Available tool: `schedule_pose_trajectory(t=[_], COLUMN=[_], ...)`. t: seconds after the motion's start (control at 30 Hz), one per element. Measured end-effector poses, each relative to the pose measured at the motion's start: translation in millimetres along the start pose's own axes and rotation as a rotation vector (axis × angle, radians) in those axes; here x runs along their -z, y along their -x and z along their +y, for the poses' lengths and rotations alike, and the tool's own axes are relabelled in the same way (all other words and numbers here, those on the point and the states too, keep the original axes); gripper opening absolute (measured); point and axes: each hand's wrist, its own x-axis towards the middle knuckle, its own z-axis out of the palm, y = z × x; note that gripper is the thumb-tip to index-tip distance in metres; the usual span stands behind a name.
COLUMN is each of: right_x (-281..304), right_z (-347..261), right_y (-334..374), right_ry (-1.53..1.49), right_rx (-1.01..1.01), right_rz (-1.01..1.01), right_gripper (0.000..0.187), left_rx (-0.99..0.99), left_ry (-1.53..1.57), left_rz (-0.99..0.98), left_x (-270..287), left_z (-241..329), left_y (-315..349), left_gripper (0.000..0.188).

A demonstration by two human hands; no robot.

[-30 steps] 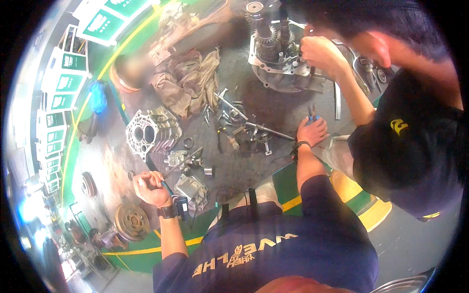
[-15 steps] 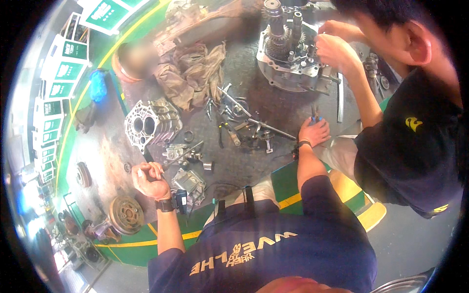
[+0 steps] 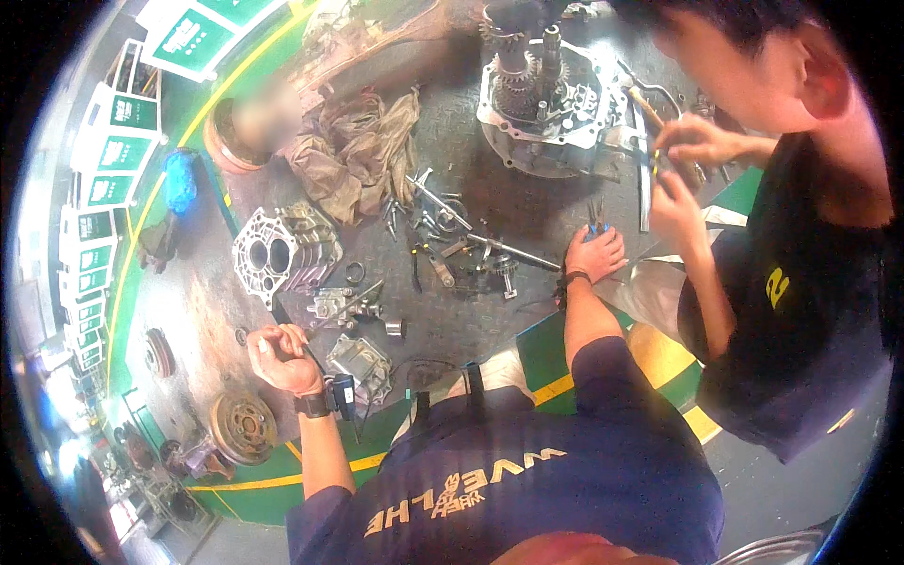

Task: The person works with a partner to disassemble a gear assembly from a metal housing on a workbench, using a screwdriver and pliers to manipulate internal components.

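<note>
My left hand (image 3: 284,360) hovers at the left over the dark workbench, below the ribbed metal housing (image 3: 264,254) with two round bores. Its fingers are curled in; whether something sits in them is hidden. Close by on its right lie a small metal valve-like part (image 3: 347,308) with a thin rod and a flat cast cover (image 3: 361,367). My right hand (image 3: 597,256) rests on the bench at the right, fingers over blue-handled pliers (image 3: 595,224), whose jaws point away from me. Left of it lie a long metal shaft (image 3: 520,252) and black pliers with yellow marks (image 3: 418,268).
A gearbox case (image 3: 537,122) with upright gear shafts stands at the far side. A co-worker's hands (image 3: 686,160) hold a small yellow-and-black thing at the right. Crumpled brown cloth (image 3: 363,151) lies at the back, a rusty disc (image 3: 243,427) at the near left.
The co-worker's hands have left the gearbox case and moved right and nearer, now with a yellow-and-black thing. My left hand is slightly lower; my right hand stays on the pliers.
</note>
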Motion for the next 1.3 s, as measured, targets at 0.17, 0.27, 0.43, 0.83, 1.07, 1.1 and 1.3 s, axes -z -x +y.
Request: schedule_pose_trajectory(t=[0.17,0.27,0.43,0.83,1.07,1.1,1.3], right_x=[3,3,12,7,-7,-7,-27], right_z=[-1,-1,-4,-7,7,7,19], right_y=[1,-1,-2,-4,1,0,5], right_ry=[0.0,0.124,0.089,0.092,-0.066,-0.001,-0.174], right_rx=[0.014,0.022,-0.001,-0.104,0.01,-0.011,0.023], right_rz=[0.003,-0.042,-0.141,-0.328,-0.174,-0.27,-0.05], right_gripper=[0.067,0.071,0.074,0.081,0.103,0.112,0.123], left_rx=[-0.017,-0.014,0.006,-0.01,-0.002,-0.008,-0.004], left_ry=[-0.018,-0.006,0.012,0.01,0.01,-0.003,0.006], left_rz=[0.006,-0.001,0.0,0.01,-0.032,-0.029,-0.03], left_x=[-1,1,2,7,4,1,15], left_z=[1,0,0,-3,0,1,0], left_y=[-1,-2,-2,-1,0,0,0], left_gripper=[0.032,0.032,0.031,0.029,0.031,0.031,0.03])
